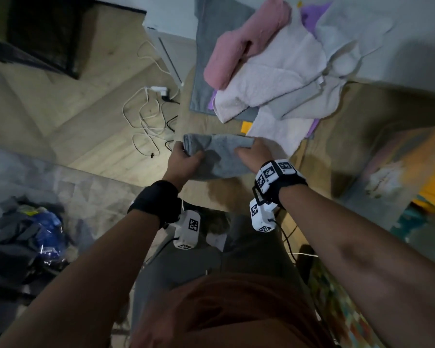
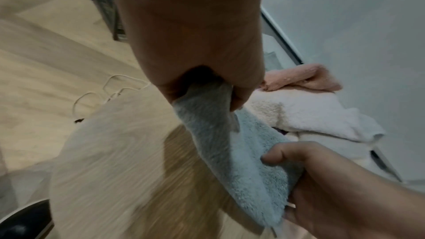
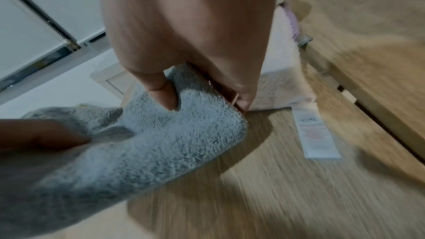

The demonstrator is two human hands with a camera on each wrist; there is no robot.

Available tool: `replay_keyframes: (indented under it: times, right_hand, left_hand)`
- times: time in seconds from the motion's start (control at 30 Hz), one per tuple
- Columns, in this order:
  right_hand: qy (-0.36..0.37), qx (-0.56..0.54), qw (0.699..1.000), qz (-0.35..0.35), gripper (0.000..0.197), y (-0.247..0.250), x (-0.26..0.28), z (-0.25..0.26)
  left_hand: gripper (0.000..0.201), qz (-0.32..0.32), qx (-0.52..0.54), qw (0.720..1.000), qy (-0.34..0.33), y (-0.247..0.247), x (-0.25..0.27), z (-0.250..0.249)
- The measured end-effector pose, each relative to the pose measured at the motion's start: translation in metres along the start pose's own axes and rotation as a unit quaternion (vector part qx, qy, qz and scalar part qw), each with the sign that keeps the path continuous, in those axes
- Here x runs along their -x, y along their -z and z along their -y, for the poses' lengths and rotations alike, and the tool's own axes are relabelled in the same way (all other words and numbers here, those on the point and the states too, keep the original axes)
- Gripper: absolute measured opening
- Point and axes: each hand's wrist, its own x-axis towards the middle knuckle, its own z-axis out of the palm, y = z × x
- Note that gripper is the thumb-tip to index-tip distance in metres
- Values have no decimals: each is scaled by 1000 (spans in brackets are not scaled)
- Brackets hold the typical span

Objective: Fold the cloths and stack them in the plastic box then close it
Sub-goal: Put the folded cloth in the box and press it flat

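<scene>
A grey fluffy cloth [image 1: 219, 156] hangs in the air above a wooden table, held by both hands. My left hand [image 1: 185, 156] grips its left end, fingers curled round the fabric [image 2: 207, 115]. My right hand [image 1: 255, 153] pinches its right end, thumb [image 3: 164, 95] pressed into the pile of the grey cloth [image 3: 161, 139]. Further back lies a loose heap of cloths: a pink one [image 1: 244, 41], a white one [image 1: 274, 71] and pale grey ones [image 1: 309, 96]. A plastic box does not show in any view.
The wooden table [image 1: 201, 121] carries the heap. A grey mat [image 1: 206, 46] lies under the cloths. White cables [image 1: 148, 114] lie on the floor to the left. A paper label [image 3: 315, 132] lies on the wood near my right hand. A dark bag [image 1: 28, 242] sits bottom left.
</scene>
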Motion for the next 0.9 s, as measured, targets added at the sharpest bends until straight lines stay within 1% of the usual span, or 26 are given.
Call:
replay_keyframes:
  times: [0.03,0.1,0.17,0.23,0.33,0.37,0.47,0.5,0.57,0.67,0.73,0.8,0.83,0.9]
  right_hand:
    - [-6,-58,998,-4,35,1,3,0]
    - [-19,-166,985,-30,42,4,12,1]
    - [-32,-235,969,-65,50,12,29,4]
    - [-36,-280,954,-104,47,27,47,3]
    - [-26,-334,924,-183,39,53,76,-7]
    - [-21,-347,915,-206,39,63,86,-15]
    - [-15,-351,901,-253,41,95,124,-44]
    - [-15,-357,894,-270,41,106,136,-56]
    - [-18,-372,876,-308,38,127,156,-84]
    - [-25,-401,849,-344,27,161,176,-135]
    - [-31,-406,838,-364,24,184,186,-173]
    - [-44,-407,835,-367,24,203,193,-212]
    - [-55,-403,841,-356,24,211,195,-230]
    - [-78,-392,861,-316,27,222,196,-263]
  left_hand:
    - [47,5,9,1000,-7,4,2,-8]
    - [48,11,32,999,-31,11,5,-29]
    - [52,25,50,996,-74,18,9,-53]
    - [58,50,51,989,-128,20,16,-76]
    - [57,94,20,977,-188,11,39,-114]
    - [56,109,15,971,-212,4,49,-125]
    - [63,142,-5,947,-289,-25,81,-158]
    - [61,155,-14,940,-303,-36,96,-169]
    - [56,196,-47,916,-346,-61,124,-184]
    - [51,251,-131,851,-442,-101,167,-203]
    - [45,281,-153,811,-490,-133,193,-209]
    - [44,305,-168,793,-499,-171,215,-211]
    - [42,319,-176,794,-486,-189,223,-209]
    - [35,339,-208,806,-439,-227,234,-205]
